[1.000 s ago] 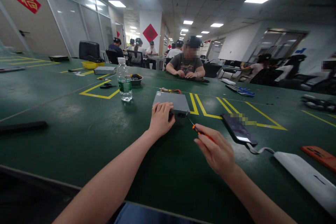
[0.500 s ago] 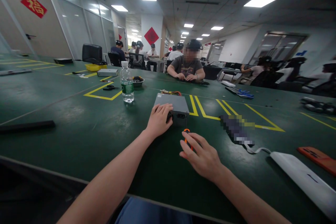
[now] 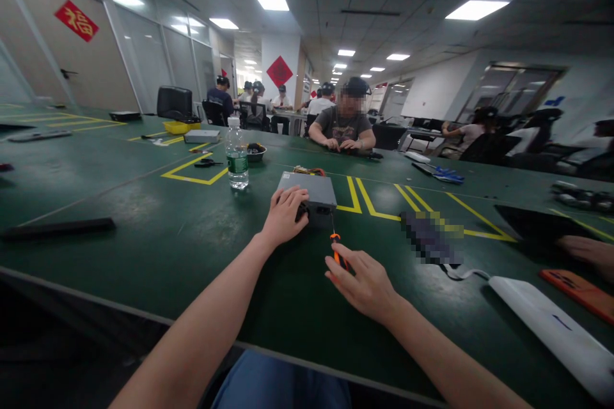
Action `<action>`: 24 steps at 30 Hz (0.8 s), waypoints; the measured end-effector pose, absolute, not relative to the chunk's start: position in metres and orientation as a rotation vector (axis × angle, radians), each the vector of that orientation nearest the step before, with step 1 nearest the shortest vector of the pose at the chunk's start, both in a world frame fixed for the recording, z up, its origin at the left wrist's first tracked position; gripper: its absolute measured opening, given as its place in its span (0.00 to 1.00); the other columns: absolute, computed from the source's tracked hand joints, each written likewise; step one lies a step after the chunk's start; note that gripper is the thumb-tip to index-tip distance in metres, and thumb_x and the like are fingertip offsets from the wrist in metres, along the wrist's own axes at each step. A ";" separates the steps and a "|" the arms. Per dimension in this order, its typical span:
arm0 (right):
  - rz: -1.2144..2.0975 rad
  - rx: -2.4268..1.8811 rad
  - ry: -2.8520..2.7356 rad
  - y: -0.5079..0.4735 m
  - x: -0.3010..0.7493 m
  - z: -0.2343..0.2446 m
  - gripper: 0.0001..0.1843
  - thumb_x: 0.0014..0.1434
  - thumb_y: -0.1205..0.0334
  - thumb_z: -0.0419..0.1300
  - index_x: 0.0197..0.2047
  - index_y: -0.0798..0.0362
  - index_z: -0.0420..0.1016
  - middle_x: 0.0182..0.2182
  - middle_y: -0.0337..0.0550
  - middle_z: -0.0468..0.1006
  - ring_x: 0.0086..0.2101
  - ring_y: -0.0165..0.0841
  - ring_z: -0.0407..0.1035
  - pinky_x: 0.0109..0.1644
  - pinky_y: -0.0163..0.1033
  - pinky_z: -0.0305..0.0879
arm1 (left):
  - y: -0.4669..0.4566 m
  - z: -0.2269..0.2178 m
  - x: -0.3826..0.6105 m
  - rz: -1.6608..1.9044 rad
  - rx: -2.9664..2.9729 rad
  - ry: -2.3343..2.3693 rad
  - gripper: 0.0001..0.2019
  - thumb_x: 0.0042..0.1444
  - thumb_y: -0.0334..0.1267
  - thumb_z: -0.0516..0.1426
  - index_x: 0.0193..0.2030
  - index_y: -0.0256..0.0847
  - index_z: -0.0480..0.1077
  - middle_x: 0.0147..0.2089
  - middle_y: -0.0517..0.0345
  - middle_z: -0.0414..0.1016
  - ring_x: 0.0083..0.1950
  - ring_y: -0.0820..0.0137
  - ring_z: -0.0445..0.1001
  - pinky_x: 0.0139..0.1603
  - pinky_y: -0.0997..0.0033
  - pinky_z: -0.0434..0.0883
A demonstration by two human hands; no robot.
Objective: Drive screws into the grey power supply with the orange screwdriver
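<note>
Fingers of the left hand are lying curled over the near left corner of the grey metal box, pressing it down, apparently so that it is not sliding on the worktop. That green worktop is carrying everything, with yellow tape lines running across its middle. The box is sitting flat near the middle of the worktop, just ahead of both hands, with a bundle of coloured wires showing at its far edge. A white power strip is lying toward the right edge, its cable trailing to a blurred-out object beside the tape lines. A water bottle is standing upright to the left of the box, well apart from it. The right hand is resting low on the worktop, just short of the box, its fingers closing loosely round the orange handle of a small screwdriver. The thin shaft is pointing away toward the box's near face, seemingly lined up with something there; whether the tip is touching is too small to tell. The box is therefore lying under the left fingers and just beyond the right ones
</note>
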State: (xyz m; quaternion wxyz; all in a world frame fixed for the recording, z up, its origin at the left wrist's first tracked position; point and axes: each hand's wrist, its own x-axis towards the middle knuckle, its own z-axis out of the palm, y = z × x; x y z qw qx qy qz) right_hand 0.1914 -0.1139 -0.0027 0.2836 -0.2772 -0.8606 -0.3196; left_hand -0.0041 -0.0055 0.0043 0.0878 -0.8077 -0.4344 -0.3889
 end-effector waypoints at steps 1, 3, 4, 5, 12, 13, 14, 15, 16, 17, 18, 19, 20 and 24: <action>-0.822 -0.738 -2.316 -0.114 0.191 -0.004 0.09 0.56 0.65 0.55 0.41 0.56 0.70 0.42 0.55 0.72 0.34 0.32 0.68 0.36 0.36 0.66 | -0.003 0.004 -0.004 -1.209 -2.381 -1.307 0.13 0.53 0.38 0.52 0.46 0.46 0.64 0.58 0.58 0.64 0.63 0.66 0.55 0.64 0.58 0.44; -0.755 -0.757 -2.343 -0.114 0.189 -0.006 0.09 0.57 0.64 0.54 0.41 0.57 0.70 0.44 0.57 0.70 0.36 0.33 0.69 0.36 0.36 0.67 | 0.003 0.003 -0.006 -1.387 -2.281 -1.399 0.11 0.55 0.41 0.51 0.45 0.46 0.66 0.59 0.57 0.62 0.63 0.65 0.54 0.64 0.56 0.45; -0.724 -0.778 -2.358 -0.113 0.188 -0.007 0.10 0.57 0.63 0.54 0.42 0.57 0.69 0.45 0.57 0.69 0.37 0.34 0.69 0.37 0.37 0.67 | 0.008 0.002 -0.007 -1.517 -2.202 -1.485 0.12 0.56 0.42 0.51 0.46 0.46 0.65 0.60 0.56 0.61 0.63 0.64 0.55 0.63 0.55 0.47; -0.696 -0.805 -2.370 -0.113 0.187 -0.007 0.11 0.57 0.62 0.53 0.42 0.57 0.69 0.46 0.57 0.68 0.38 0.34 0.69 0.37 0.37 0.68 | 0.013 0.000 -0.009 -1.664 -2.128 -1.584 0.14 0.56 0.44 0.50 0.49 0.46 0.64 0.60 0.54 0.60 0.62 0.63 0.56 0.62 0.55 0.50; -0.975 -0.910 -2.270 -0.115 0.182 -0.005 0.09 0.56 0.68 0.53 0.40 0.59 0.71 0.40 0.55 0.73 0.33 0.32 0.70 0.38 0.37 0.68 | 0.038 -0.015 -0.017 -2.569 -2.050 -2.050 0.26 0.48 0.48 0.58 0.54 0.41 0.64 0.49 0.52 0.72 0.52 0.62 0.69 0.53 0.65 0.64; -1.036 -0.898 -2.257 -0.115 0.182 -0.003 0.09 0.56 0.68 0.55 0.40 0.59 0.71 0.39 0.54 0.73 0.32 0.32 0.70 0.38 0.38 0.68 | 0.039 -0.016 -0.017 -2.630 -2.061 -2.030 0.26 0.48 0.47 0.59 0.53 0.41 0.65 0.48 0.53 0.74 0.51 0.63 0.70 0.52 0.66 0.64; -1.081 -0.885 -2.238 -0.114 0.182 -0.002 0.08 0.55 0.68 0.56 0.39 0.58 0.71 0.39 0.54 0.74 0.32 0.33 0.70 0.38 0.38 0.68 | 0.039 -0.016 -0.017 -2.679 -2.072 -2.004 0.25 0.47 0.46 0.59 0.53 0.40 0.65 0.47 0.54 0.74 0.50 0.63 0.70 0.52 0.66 0.64; -1.108 -0.870 -2.211 -0.114 0.181 0.000 0.07 0.55 0.67 0.56 0.39 0.57 0.72 0.38 0.53 0.74 0.32 0.32 0.70 0.37 0.38 0.68 | 0.039 -0.016 -0.017 -2.716 -2.091 -1.975 0.25 0.47 0.44 0.59 0.53 0.40 0.66 0.47 0.54 0.74 0.49 0.64 0.71 0.52 0.66 0.65; -1.120 -0.854 -2.178 -0.113 0.182 0.002 0.07 0.55 0.67 0.56 0.38 0.56 0.72 0.38 0.52 0.75 0.31 0.31 0.70 0.37 0.37 0.68 | 0.039 -0.015 -0.018 -2.743 -2.116 -1.944 0.24 0.47 0.43 0.59 0.53 0.40 0.66 0.48 0.54 0.74 0.49 0.64 0.71 0.51 0.66 0.65; -1.115 -0.838 -2.147 -0.112 0.182 0.003 0.06 0.55 0.66 0.57 0.37 0.56 0.72 0.37 0.50 0.75 0.30 0.30 0.70 0.36 0.36 0.68 | 0.039 -0.015 -0.018 -2.762 -2.139 -1.916 0.24 0.47 0.43 0.59 0.53 0.40 0.66 0.48 0.54 0.73 0.48 0.64 0.71 0.51 0.66 0.65; -1.094 -0.829 -2.119 -0.111 0.183 0.004 0.05 0.55 0.67 0.57 0.36 0.55 0.72 0.36 0.49 0.75 0.30 0.29 0.70 0.35 0.35 0.68 | 0.039 -0.015 -0.019 -2.775 -2.156 -1.896 0.24 0.47 0.42 0.58 0.53 0.40 0.66 0.49 0.54 0.73 0.48 0.64 0.71 0.51 0.66 0.66; -1.055 -0.832 -2.097 -0.109 0.184 0.005 0.05 0.54 0.67 0.57 0.36 0.55 0.71 0.35 0.48 0.75 0.30 0.28 0.70 0.34 0.34 0.68 | 0.039 -0.015 -0.019 -2.783 -2.161 -1.886 0.24 0.47 0.42 0.58 0.53 0.40 0.66 0.49 0.53 0.73 0.48 0.64 0.71 0.50 0.65 0.66; -0.996 -0.846 -2.080 -0.108 0.186 0.005 0.05 0.54 0.68 0.57 0.37 0.55 0.71 0.35 0.48 0.75 0.30 0.28 0.70 0.34 0.33 0.68 | 0.040 -0.015 -0.020 -2.789 -2.156 -1.884 0.25 0.47 0.42 0.58 0.53 0.40 0.66 0.49 0.53 0.73 0.48 0.64 0.71 0.50 0.65 0.66; -0.632 -0.923 -1.964 -0.105 0.192 -0.001 0.08 0.55 0.70 0.55 0.40 0.53 0.68 0.37 0.46 0.71 0.33 0.28 0.69 0.34 0.33 0.68 | 0.041 -0.014 -0.021 -2.808 -2.147 -1.868 0.25 0.47 0.40 0.58 0.53 0.39 0.66 0.49 0.52 0.73 0.47 0.65 0.72 0.49 0.65 0.67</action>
